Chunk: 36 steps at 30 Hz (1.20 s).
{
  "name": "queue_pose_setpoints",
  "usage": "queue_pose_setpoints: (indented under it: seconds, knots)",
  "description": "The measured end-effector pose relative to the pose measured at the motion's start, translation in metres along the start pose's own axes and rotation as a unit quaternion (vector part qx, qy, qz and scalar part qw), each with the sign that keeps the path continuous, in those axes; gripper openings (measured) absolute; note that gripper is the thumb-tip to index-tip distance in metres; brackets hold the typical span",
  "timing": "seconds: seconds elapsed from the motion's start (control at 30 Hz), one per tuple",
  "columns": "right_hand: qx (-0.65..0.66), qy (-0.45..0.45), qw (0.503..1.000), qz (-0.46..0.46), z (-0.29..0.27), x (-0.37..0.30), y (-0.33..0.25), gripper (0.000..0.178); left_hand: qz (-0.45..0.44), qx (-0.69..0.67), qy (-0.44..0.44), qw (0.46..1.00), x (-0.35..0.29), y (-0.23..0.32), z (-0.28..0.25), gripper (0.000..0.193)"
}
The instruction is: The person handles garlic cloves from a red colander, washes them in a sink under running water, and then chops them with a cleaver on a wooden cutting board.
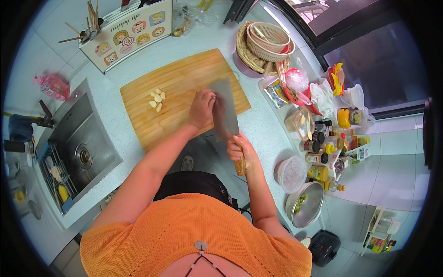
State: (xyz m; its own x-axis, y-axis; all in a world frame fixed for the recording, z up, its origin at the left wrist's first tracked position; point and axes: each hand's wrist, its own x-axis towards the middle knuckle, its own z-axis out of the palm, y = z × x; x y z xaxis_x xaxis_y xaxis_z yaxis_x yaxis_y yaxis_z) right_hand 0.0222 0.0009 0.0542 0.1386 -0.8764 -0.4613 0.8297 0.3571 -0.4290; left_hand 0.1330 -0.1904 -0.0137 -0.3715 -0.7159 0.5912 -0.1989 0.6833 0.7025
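A wooden cutting board [184, 76] lies on the pale countertop. Several peeled garlic cloves [157, 99] sit in a small cluster on its left part. My right hand [241, 150] grips the wooden handle of a broad cleaver [224, 108], whose flat blade lies across the board's right side. My left hand [202, 107] is a closed fist resting on the board against the left side of the blade. Whatever may lie under the blade is hidden.
A steel sink [80, 143] with a drain rack sits left. A utensil holder box [131, 32] stands behind the board. Stacked baskets [267, 44], bagged food, jars and bottles [323, 152], a plastic tub [291, 174] and a steel bowl [305, 204] crowd the right.
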Motion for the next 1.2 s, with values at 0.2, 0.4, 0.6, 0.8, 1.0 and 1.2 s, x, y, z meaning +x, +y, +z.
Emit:
queue_pose_setpoints:
  seconds: [0.2, 0.4, 0.6, 0.8, 1.0, 1.2]
  knots:
    - [-0.078, 0.085, 0.993, -0.036, 0.015, -0.008, -0.012, 0.038, -0.025, 0.073, -0.033, 0.996, -0.012, -0.027, 0.002, 0.012]
    - [-0.186, 0.144, 0.971, -0.048, 0.007, -0.011, -0.022, 0.051, -0.069, 0.06, 0.01, 0.996, -0.027, -0.031, -0.018, 0.011]
    - [-0.185, 0.067, 0.978, 0.074, -0.027, -0.011, -0.012, 0.055, -0.122, 0.059, 0.01, 0.991, -0.053, -0.03, -0.058, 0.011]
    - [-0.275, 0.038, 0.946, 0.166, -0.032, 0.011, -0.036, 0.057, -0.11, 0.043, -0.003, 0.993, -0.062, -0.027, -0.071, 0.011]
    - [-0.55, 0.096, 0.829, 0.034, -0.025, 0.045, -0.091, 0.041, -0.107, 0.049, -0.008, 0.993, -0.065, -0.029, -0.071, 0.011]
    - [-0.565, 0.156, 0.805, -0.094, -0.021, 0.067, -0.098, 0.043, -0.107, 0.04, -0.005, 0.993, -0.062, -0.024, -0.076, 0.014]
